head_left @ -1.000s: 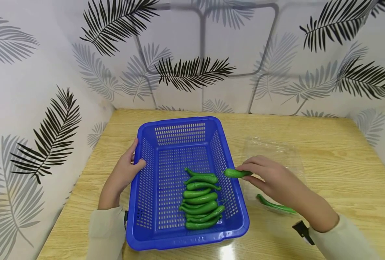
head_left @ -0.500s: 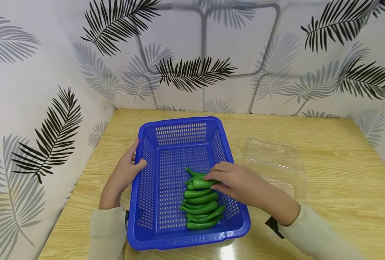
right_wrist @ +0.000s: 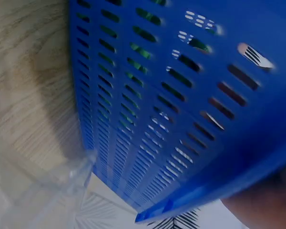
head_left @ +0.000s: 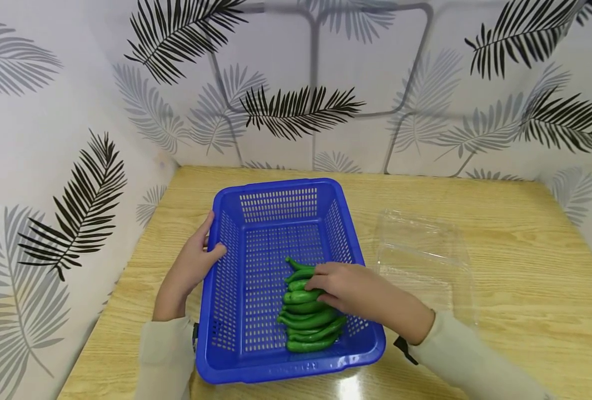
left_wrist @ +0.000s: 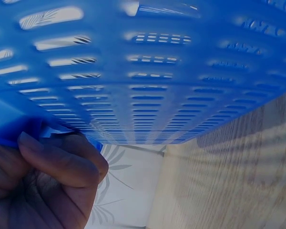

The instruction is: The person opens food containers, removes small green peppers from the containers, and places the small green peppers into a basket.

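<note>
A blue perforated basket (head_left: 270, 369) stands on the wooden table. My left hand (head_left: 195, 261) grips its left rim, thumb over the inside and fingers outside; the left wrist view shows the fingers (left_wrist: 62, 167) curled at the basket's edge. Inside, several green chili peppers (head_left: 311, 321) lie in a row along the right side. My right hand (head_left: 348, 286) reaches over the right wall and pinches one green pepper (head_left: 298, 297) by its right end, on top of the row. Its fingers cover that end. In the right wrist view the basket wall hides the fingertips.
A clear plastic container (head_left: 426, 250) lies on the table to the right of the basket, partly behind my right forearm. A wall covering with leaf prints (head_left: 301, 111) rises behind and at the sides of the table (head_left: 516, 239).
My right hand has carried a pepper from beyond the right rim into the basket and down onto the row, then slightly nearer me. My left hand keeps its place on the rim.
</note>
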{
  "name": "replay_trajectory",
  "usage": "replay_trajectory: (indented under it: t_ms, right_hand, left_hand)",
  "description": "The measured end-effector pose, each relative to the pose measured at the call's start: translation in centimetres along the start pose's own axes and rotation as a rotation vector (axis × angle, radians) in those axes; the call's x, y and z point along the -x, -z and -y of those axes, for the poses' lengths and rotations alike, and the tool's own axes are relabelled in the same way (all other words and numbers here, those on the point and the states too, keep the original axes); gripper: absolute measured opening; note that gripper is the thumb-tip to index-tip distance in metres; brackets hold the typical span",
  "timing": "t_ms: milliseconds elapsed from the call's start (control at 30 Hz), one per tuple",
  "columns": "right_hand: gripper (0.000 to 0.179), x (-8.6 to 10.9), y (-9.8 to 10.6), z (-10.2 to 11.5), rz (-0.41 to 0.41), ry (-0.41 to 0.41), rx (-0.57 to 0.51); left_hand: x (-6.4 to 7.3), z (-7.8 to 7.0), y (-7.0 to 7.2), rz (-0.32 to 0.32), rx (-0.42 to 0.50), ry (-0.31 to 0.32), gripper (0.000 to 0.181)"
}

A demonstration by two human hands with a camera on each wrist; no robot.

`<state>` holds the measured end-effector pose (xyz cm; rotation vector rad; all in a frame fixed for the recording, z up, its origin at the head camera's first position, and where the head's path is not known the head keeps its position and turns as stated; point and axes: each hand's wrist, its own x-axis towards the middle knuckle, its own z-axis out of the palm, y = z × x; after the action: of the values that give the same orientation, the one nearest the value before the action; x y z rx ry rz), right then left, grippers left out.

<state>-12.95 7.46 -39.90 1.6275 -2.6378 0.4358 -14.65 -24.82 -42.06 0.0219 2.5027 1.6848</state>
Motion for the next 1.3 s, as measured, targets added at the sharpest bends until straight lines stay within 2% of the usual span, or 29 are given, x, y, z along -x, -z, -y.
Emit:
replay_trajectory:
  t_ms: [100, 267, 400, 533, 733, 900, 1033, 1300]
  right_hand:
    - [0.02, -0.5, -0.6, 0.2, 0.045, -0.023, 0.025]
    - [0.019, -0.9, -1.5, 0.3, 0.058, -0.041, 0.069]
    - [0.018, -0.9, -1.9, 0.3, 0.058, -0.057, 0.077]
    - [0.017, -0.9, -2.1, 0.3, 0.061, -0.073, 0.093]
    - [0.019, -0.9, -2.2, 0.3, 0.09, -0.076, 0.099]
    - [0.018, -0.8, -2.2, 0.3, 0.094, -0.066, 0.087]
    - [0.014, -0.5, -1.4, 0.3, 0.029, -0.047, 0.039]
    - [0.013, 1.1, 1.5, -0.2, -0.213, -0.023, -0.034]
  left_hand:
    - [0.1, 0.1, 0.0, -0.001, 0.003, 0.0, 0.081]
    - [0.2, -0.1, 0.0, -0.001, 0.004, -0.002, 0.081]
    - [0.7, -1.8, 0.0, 0.007, 0.007, 0.008, 0.08]
    - [0.7, -2.0, 0.0, 0.009, 0.0, 0.005, 0.08]
    - [0.7, -1.7, 0.0, 0.016, 0.007, 0.009, 0.08]
    - [0.2, -0.3, -0.1, 0.005, 0.002, 0.005, 0.081]
    - [0.3, -0.1, -0.2, 0.0, -0.004, -0.006, 0.08]
    - [0.2, -0.2, -0.1, 0.002, 0.007, -0.011, 0.081]
